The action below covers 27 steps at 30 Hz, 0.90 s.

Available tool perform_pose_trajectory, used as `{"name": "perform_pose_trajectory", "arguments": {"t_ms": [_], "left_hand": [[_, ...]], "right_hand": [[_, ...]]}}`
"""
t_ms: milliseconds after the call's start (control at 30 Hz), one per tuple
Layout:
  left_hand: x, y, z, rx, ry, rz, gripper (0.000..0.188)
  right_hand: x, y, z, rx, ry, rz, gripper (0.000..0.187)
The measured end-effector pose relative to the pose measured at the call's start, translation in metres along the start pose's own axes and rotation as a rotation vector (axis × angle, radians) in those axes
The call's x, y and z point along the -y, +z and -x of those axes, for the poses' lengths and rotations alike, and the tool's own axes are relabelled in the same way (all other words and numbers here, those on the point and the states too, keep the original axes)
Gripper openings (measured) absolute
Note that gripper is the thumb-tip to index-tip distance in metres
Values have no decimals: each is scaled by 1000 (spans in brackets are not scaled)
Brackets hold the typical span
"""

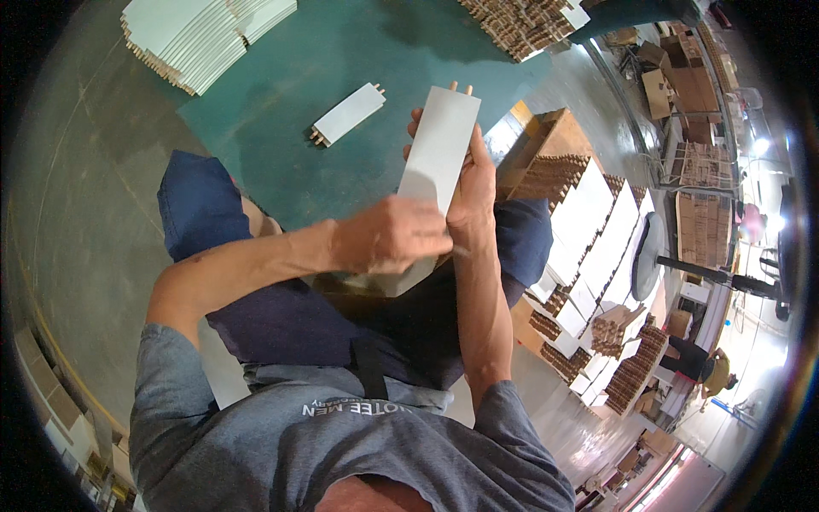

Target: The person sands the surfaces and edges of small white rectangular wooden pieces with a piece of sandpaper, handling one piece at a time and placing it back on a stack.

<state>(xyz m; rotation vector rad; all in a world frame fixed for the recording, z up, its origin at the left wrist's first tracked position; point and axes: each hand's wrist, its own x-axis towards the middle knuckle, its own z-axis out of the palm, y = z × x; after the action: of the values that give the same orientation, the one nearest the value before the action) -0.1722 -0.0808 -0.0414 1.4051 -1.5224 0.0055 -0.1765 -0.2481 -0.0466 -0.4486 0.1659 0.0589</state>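
Observation:
In my right hand (474, 189) is a white rectangular panel (442, 136), tilted, its far end pointing away from me. The palm sits behind its right edge, and fingertips show past the left edge. Two short wooden dowels (461, 88) stick out of that far end. My left hand (391, 234) is closed, with curled, slightly blurred fingers at the panel's near end; what they hold, if anything, is hidden. A second white panel (351, 113) with dowels at both ends lies on the green mat (281, 119) ahead of me.
A stack of white panels (205, 43) stands at the far left, and another stack (520, 26) at the top. To my right, many white panels with dowels (589, 222) are piled beside a cardboard sheet (546, 141). A black fan (650, 256) and another person (712, 371) are farther right.

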Motion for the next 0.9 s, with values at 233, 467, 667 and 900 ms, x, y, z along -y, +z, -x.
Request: {"name": "perform_pose_trajectory", "arguments": {"t_ms": [233, 467, 667, 900], "left_hand": [[20, -66, -25, -494, -384, -48, 7], [73, -171, 2, -1103, -415, 75, 24], [71, -188, 1, -1291, -681, 238, 9], [76, -207, 9, -1309, -726, 310, 11]], "right_hand": [[-2, 4, 1, -249, 15, 78, 54], [-47, -75, -29, -555, 138, 316, 46], [-90, -172, -84, -662, 49, 342, 46], [-109, -204, -157, -673, 5, 576, 32]]}}
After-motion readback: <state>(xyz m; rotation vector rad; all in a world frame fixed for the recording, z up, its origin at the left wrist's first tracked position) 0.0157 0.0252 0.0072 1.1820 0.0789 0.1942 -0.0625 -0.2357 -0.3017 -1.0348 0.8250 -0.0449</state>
